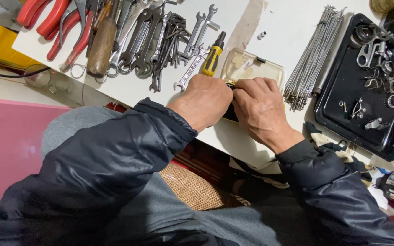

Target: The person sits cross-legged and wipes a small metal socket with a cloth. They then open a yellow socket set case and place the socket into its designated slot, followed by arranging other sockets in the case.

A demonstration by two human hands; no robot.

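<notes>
White desk [279, 27] cluttered with tools, both hands just below clear rectangular plastic case [253, 67], left hand [204, 101] and right hand [259, 109] pinching small black object [230, 114], yellow-handled screwdriver [213, 58] just left of case, black metal tray [343, 91] of parts to its right

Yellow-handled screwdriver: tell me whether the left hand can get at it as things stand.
Probably yes. The yellow-handled screwdriver lies bare on the white table just beyond the left hand, nothing over it; but that hand is pressed with the right hand on a small dark object.
</notes>
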